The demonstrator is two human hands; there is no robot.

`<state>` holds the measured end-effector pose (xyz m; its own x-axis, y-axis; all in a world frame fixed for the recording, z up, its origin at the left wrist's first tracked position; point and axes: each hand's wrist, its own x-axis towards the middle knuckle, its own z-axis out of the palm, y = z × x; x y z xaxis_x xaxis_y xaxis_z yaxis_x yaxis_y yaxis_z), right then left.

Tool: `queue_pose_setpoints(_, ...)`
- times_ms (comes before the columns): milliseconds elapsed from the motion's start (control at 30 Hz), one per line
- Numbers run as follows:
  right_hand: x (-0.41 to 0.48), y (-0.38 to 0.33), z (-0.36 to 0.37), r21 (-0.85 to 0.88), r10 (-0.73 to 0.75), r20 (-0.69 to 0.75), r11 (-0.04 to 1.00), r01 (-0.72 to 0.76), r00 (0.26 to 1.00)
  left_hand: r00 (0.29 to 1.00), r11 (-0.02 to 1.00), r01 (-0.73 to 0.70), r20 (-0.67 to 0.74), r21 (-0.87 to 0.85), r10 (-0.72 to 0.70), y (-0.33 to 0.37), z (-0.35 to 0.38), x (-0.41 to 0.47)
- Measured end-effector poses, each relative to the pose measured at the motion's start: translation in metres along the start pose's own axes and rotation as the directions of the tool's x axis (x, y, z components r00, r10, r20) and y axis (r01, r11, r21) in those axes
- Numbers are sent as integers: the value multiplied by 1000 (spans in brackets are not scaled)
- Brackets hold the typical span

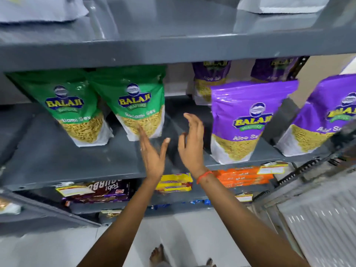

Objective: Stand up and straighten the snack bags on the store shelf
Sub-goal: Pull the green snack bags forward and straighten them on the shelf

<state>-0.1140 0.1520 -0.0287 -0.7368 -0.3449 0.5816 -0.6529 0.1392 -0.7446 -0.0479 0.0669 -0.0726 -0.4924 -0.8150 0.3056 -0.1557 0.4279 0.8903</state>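
Note:
Two green snack bags stand upright on the grey shelf [57, 162]: one at the left [69, 108], one beside it [138, 105]. Right of a gap stand purple snack bags, one in front [244, 120], one at the far right [331, 114], and two more behind [210, 78] [273, 69]. My left hand [152, 157] is open, fingers stretched, its fingertips at the lower edge of the second green bag. My right hand [192, 143] is open in the gap, just left of the front purple bag, holding nothing.
The shelf above [173, 45] overhangs the bags and carries pale bags [38, 10]. The shelf below holds a dark brown pack [96, 191], yellow packs [175, 183] and orange packs [244, 176]. A metal shutter [317, 218] stands at the right. Bare feet show on the floor [159, 253].

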Motion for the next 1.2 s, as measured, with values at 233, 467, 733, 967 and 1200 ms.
queue_pose_setpoints(233, 24, 33, 92, -20, 399, 305, 911, -413, 865, 973, 979, 203, 116, 3, -202, -59, -49, 59)
queue_pose_setpoints(467, 19, 45, 109, 152, 494, 418, 789, -595, 762, 960, 983, 182, 222, -33, -170, -84, -67, 80)
queue_pose_setpoints(733, -34, 41, 68, 117, 410, 517, 836, -536, 752, 968, 992, 116, 220, 41, -122, -88, -98, 23)
queue_pose_setpoints(967, -53, 31, 49, 69, 387, 538, 865, -496, 749, 945, 970, 239, 239, -38, -223, -75, -110, -5)
queue_pose_setpoints(1200, -65, 31, 36, 67, 382, 568, 861, -504, 729, 930, 962, 272, 264, -28, -255, -66, -115, -18)
